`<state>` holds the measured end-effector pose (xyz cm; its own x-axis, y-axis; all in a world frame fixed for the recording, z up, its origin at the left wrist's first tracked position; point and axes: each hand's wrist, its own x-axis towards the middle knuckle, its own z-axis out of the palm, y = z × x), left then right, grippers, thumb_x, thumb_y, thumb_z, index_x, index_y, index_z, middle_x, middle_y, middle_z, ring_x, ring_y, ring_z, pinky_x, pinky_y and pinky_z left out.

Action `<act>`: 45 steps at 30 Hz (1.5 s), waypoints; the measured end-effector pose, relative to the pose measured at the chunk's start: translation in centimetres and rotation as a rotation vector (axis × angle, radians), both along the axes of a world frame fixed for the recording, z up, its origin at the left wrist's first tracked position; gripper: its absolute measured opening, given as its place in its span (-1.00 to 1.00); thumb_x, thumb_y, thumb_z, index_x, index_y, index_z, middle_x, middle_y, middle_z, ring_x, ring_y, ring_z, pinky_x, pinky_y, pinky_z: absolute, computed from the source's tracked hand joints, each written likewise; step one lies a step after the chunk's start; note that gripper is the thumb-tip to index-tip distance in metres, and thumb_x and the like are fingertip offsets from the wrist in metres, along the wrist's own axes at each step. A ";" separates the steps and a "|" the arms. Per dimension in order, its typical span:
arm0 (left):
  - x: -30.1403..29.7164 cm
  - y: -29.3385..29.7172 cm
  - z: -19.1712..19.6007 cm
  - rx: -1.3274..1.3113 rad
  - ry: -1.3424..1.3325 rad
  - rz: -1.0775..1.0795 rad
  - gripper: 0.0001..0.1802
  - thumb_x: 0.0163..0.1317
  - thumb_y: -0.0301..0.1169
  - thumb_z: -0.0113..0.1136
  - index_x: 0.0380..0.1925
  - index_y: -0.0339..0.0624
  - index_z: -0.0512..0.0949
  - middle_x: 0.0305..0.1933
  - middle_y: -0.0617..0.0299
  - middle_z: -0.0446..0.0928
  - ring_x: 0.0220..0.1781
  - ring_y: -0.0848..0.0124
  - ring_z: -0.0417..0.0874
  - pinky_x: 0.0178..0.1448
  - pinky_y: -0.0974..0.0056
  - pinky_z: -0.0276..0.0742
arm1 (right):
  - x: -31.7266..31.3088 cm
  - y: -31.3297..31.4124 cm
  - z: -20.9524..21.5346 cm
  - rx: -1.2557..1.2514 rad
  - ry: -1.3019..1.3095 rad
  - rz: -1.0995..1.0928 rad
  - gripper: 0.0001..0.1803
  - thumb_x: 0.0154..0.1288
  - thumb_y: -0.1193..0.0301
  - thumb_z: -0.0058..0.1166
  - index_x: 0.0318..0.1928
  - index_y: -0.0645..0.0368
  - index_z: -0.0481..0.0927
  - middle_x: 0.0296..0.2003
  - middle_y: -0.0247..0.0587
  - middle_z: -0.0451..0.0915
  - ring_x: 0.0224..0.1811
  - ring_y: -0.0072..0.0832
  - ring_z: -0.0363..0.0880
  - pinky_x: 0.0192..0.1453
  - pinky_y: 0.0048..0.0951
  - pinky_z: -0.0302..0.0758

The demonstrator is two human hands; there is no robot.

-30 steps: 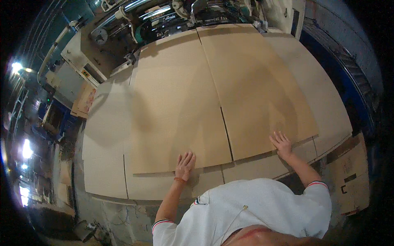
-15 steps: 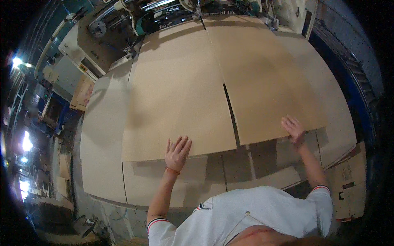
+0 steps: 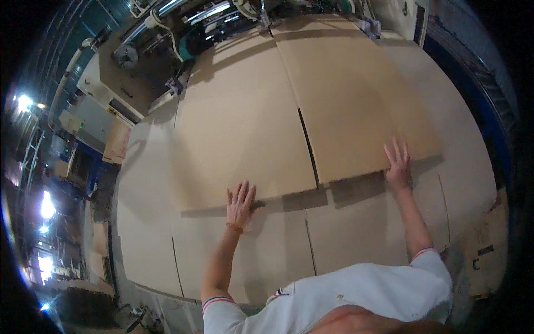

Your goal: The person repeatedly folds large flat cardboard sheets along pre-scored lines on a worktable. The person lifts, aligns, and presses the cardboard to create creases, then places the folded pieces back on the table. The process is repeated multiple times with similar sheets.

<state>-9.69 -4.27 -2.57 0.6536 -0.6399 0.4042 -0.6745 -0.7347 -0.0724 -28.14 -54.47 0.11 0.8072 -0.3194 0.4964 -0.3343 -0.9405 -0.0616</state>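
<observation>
Premises: to be classed as a factory or industrial workshop, judging by the following.
Machine (image 3: 114, 83): large, cream-housed, standing at the far end; fitted with a round disc (image 3: 127, 56) and shiny bars (image 3: 209, 12).
Sheets (image 3: 239, 122): broad, brown, cardboard, laid flat and overlapping, reaching up to the machine.
Frame (image 3: 473, 111): blue, long, running along the right side.
Lights (image 3: 47, 205): bright, spaced down a dim left side.
Pipe (image 3: 67, 77): pale, bent, rising beside the machine.
Carton (image 3: 489, 264): brown, marked, standing at lower right.
Floor (image 3: 175, 310): grey, partly visible at lower left.
</observation>
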 end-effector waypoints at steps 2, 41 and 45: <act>0.4 1.6 -0.9 0.024 0.012 0.042 -0.21 0.08 0.15 0.20 0.30 0.17 0.28 0.42 0.23 0.20 0.39 0.24 0.28 0.43 -0.28 -0.02 | -0.6 2.4 -0.6 0.180 0.165 -0.003 -0.24 0.01 0.18 0.28 0.29 -0.10 0.37 0.45 -0.21 0.01 0.51 -0.05 -0.18 0.46 0.26 -0.24; 26.4 -9.6 5.0 0.088 -0.168 0.103 -0.24 0.15 -0.15 0.21 0.36 0.01 0.20 0.43 0.22 0.20 0.46 0.21 0.17 0.48 -0.19 -0.08 | 30.9 -7.5 -1.1 -0.025 -0.377 0.092 -0.24 0.20 0.44 0.11 0.40 -0.08 0.14 0.44 -0.18 0.01 0.49 -0.11 -0.09 0.47 -0.03 0.04; 12.2 -1.7 0.8 0.101 -0.027 0.012 -0.40 0.17 -0.23 0.21 0.22 -0.04 0.36 0.34 0.15 0.31 0.40 0.18 0.25 0.44 -0.20 0.03 | 20.1 -2.7 -5.7 0.159 -0.078 0.321 -0.55 0.30 0.43 -0.03 0.21 0.21 0.43 0.40 -0.05 0.13 0.47 -0.04 -0.02 0.49 -0.11 0.01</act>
<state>2.50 -5.94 -1.77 0.6514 -0.6703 0.3553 -0.6622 -0.7309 -0.1649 -8.04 -57.16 -5.57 0.8405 -0.1344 0.5249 -0.0124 -0.9733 -0.2294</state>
